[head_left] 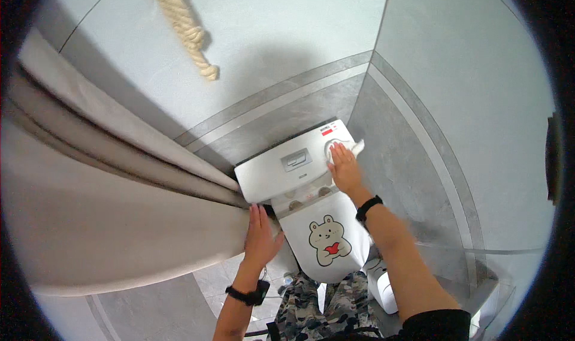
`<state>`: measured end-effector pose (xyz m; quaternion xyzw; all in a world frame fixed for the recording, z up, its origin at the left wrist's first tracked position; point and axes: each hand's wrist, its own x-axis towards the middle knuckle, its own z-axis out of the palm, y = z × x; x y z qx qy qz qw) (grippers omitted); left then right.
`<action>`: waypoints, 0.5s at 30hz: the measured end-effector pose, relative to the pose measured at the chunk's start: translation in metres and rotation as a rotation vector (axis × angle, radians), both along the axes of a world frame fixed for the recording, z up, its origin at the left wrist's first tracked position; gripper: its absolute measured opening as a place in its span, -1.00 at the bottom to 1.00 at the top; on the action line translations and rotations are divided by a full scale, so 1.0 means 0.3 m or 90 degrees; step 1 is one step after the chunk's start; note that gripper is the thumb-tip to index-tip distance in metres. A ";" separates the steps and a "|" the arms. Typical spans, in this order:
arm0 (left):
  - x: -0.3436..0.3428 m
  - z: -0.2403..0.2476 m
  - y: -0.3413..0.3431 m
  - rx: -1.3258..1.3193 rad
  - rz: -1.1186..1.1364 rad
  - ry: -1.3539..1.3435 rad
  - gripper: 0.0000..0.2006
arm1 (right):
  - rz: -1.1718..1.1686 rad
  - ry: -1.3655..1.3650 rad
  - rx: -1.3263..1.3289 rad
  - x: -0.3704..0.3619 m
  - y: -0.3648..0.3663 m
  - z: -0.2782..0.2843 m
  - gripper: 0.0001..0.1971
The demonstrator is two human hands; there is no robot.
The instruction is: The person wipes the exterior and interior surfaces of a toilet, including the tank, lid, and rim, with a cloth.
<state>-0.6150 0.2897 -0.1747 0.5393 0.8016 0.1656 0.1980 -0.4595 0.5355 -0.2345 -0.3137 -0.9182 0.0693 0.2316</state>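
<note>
A white toilet stands before me, its tank lid (266, 176) carrying a grey flush button (296, 159) in the middle. My right hand (344, 170) presses a crumpled white wipe (357, 148) onto the right end of the tank lid, fingers together over it. Below the tank, the closed toilet cover (299, 233) bears a bear sticker (329, 242) with a red heart. My left hand (260, 236) is beside the tank's lower left corner and the beige curtain, fingers stretched out and nothing in them. Whether its fingertips touch the tank or the curtain I cannot tell.
The beige curtain (150, 233) hangs close along the left side. A thick knotted rope (185, 32) dangles in front of the pale wall (287, 23). Grey wall panels (401, 137) meet in a corner behind the tank. A white bin-like object (383, 287) stands by my right leg.
</note>
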 end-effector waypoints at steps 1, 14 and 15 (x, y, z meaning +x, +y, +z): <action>-0.008 -0.008 0.040 0.012 0.034 0.020 -0.24 | -0.054 0.032 0.022 -0.013 -0.025 -0.015 -0.56; -0.047 -0.120 0.076 0.024 0.282 -0.078 -0.32 | 0.264 0.028 -0.039 -0.494 -0.345 -0.042 -0.61; -0.050 -0.118 0.080 0.022 0.254 -0.051 -0.30 | 0.315 0.060 -0.046 -0.531 -0.341 -0.039 -0.62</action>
